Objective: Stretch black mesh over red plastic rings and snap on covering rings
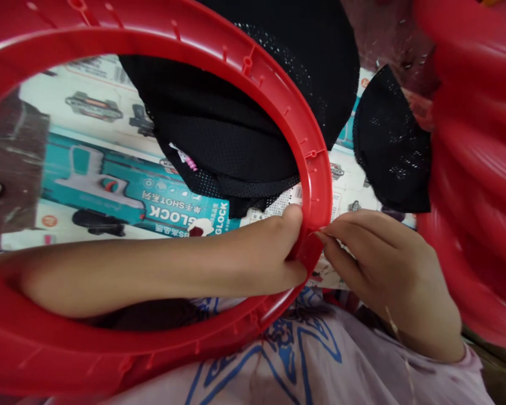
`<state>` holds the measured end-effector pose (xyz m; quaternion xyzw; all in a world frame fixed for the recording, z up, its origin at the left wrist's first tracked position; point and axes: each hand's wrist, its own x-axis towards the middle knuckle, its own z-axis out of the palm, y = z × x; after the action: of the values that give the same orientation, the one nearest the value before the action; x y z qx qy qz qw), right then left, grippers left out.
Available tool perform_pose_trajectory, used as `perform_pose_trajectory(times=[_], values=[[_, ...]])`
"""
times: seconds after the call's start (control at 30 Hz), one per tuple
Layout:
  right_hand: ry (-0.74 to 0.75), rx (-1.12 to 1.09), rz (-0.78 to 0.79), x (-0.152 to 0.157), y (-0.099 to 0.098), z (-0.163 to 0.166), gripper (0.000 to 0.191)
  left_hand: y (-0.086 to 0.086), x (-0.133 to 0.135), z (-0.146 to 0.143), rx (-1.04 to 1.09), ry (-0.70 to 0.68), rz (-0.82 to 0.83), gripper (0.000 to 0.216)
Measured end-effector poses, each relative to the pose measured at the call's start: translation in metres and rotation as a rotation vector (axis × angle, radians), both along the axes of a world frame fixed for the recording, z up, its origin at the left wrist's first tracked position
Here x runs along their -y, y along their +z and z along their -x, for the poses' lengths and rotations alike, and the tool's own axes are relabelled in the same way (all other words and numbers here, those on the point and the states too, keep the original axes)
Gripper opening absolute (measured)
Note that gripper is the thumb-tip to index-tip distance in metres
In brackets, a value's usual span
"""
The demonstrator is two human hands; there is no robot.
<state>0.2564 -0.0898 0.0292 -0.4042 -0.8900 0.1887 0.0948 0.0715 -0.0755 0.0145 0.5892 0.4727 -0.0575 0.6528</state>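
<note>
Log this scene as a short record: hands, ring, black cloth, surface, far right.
Left hand: gripping red ring, fingers partly hidden
Right hand: pinching at ring's outer edge; exact hold unclear
Black cloth: beyond ring, partly seen through it
Surface: printed sheet picturing toy guns
Far right: red stack
</note>
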Motion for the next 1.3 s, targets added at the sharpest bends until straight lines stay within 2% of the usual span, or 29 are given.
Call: perform_pose_trajectory(times=[0.2, 0.4, 0.57, 0.73, 0.8, 0.9, 1.03, 1.2, 1.3], values=[[0.086, 0.016, -0.055, 0.001, -0.002, -0.004, 0.017, 0.003, -0.002, 0.001, 0.018, -0.014, 0.009, 0.023], [0.19, -0.051, -0.189, -0.002, -0.007, 0.001, 0.016, -0.006, 0.003, 0.0, 0.091, 0.047, 0.006, 0.021], [0.219, -0.117, -0.153, -0.009, -0.006, 0.007, 0.022, -0.011, 0.007, 0.0, 0.126, 0.08, -0.015, 0.02], [0.289, -0.135, -0.17, -0.013, -0.012, 0.004, 0.017, -0.012, 0.007, 0.0, 0.12, 0.083, -0.018, 0.021], [0.259, -0.132, -0.146, -0.014, -0.014, 0.003, 0.014, -0.012, 0.006, 0.0, 0.119, 0.089, -0.018, 0.022], [0.163, -0.176, -0.024, -0.014, -0.015, 0.0, 0.007, -0.013, 0.006, 0.0, 0.114, 0.092, -0.019, 0.023], [0.074, -0.231, 0.034, -0.014, -0.011, -0.006, 0.017, -0.012, 0.007, 0.0, 0.151, 0.11, -0.018, 0.023], [0.189, -0.292, 0.054, -0.016, -0.006, -0.01, 0.02, -0.011, 0.006, 0.001, 0.143, 0.074, -0.016, 0.024], [0.178, -0.253, -0.008, -0.015, -0.006, -0.008, 0.021, -0.012, 0.006, 0.001, 0.139, 0.072, -0.017, 0.025]])
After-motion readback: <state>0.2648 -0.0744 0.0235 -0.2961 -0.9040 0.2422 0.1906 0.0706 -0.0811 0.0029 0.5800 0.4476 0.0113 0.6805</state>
